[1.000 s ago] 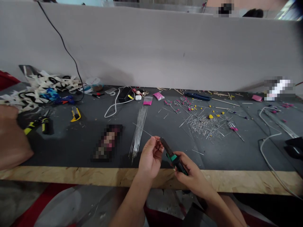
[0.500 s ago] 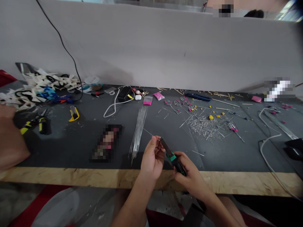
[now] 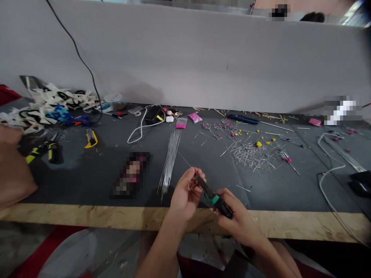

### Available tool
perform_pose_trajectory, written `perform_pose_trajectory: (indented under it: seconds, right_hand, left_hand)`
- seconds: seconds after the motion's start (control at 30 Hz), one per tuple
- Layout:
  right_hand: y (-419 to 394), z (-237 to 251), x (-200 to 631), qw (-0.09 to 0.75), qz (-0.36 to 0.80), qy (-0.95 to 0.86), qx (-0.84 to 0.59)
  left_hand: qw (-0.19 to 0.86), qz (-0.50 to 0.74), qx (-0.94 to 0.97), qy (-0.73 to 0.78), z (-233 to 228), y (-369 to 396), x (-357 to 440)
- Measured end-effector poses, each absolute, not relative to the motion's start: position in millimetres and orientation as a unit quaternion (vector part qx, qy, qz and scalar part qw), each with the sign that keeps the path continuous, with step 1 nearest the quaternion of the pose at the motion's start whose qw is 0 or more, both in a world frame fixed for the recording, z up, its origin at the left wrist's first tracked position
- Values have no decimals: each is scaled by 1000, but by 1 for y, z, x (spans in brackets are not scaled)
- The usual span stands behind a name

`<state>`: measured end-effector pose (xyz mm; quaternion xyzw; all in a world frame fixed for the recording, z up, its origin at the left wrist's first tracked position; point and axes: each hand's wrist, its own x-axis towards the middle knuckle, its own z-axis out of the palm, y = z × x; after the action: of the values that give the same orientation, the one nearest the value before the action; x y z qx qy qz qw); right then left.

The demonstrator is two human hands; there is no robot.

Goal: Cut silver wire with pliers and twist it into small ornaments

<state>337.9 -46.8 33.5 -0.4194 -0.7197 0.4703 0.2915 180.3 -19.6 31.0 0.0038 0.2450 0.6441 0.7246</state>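
My left hand (image 3: pixel 187 193) pinches a thin metal wire (image 3: pixel 184 158) near the table's front edge, and the wire's free length points up and left. My right hand (image 3: pixel 236 212) is wrapped round the green and black handles of a pair of pliers (image 3: pixel 213 197). The jaws of the pliers reach to the left fingertips, at the wire's near end; whether they bite on it is hard to see. Just left of my hands lies a bundle of straight wires (image 3: pixel 169 162). To the right is a pile of cut wire pieces (image 3: pixel 251 156).
Yellow-handled pliers (image 3: pixel 43 150) and a yellow utility knife (image 3: pixel 92 139) lie at left, near another person's arm (image 3: pixel 14 166). A pixelated dark object (image 3: pixel 130 175) lies left of the bundle. Small wire frames (image 3: pixel 223 125), pink packets (image 3: pixel 181 123) and a white cable (image 3: pixel 323 181) lie about.
Both hands have shifted slightly. The pliers have moved a little down and right, and their jaws now sit lower against the left fingers.
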Motion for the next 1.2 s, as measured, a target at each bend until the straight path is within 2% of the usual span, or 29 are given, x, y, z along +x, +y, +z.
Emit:
perform_pose_trajectory:
  seconds: [0.1, 0.27, 0.47, 0.9, 1.2]
  right_hand:
    - [-49, 35, 338, 288, 474, -720, -418]
    - [-48, 32, 340, 299, 469, -704, -441]
    - [-47, 31, 340, 295, 483, -695, -444]
    - [-50, 23, 329, 311, 498, -667, -458]
    - [-49, 27, 327, 297, 492, -683, -450]
  left_hand:
    - [738, 639, 40, 214, 33, -20, 176]
    - [673, 698, 33, 242, 34, -20, 168]
    - [654, 712, 69, 246, 35, -23, 172]
    - [512, 770, 97, 368, 37, -22, 176]
    - [521, 741, 129, 404, 40, -22, 170]
